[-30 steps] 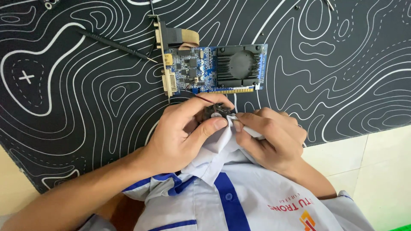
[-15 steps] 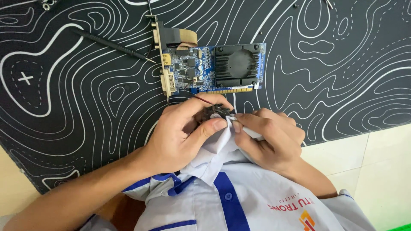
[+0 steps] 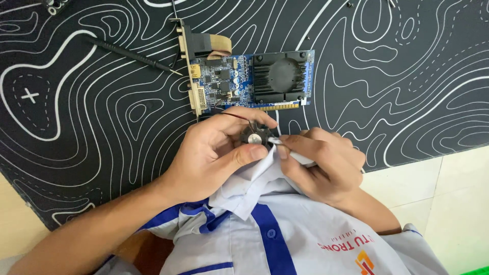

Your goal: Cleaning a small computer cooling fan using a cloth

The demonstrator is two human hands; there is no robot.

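Left hand (image 3: 214, 153) curled, its grip pinching one small black fan (image 3: 253, 136); right hand (image 3: 323, 165) fisted, grip closed on one white tool (image 3: 295, 155) touching the fan, just below one blue graphics card (image 3: 249, 81).

You are at an electronics repair bench. The worktop (image 3: 448, 203) is covered by a black mat with white contour lines (image 3: 91, 127). On the mat lies a blue graphics card (image 3: 244, 81) with a black heatsink (image 3: 280, 76) and a metal bracket. A black test probe (image 3: 130, 52) rests beside it, and some small screws (image 3: 55, 6) lie at the far edge.
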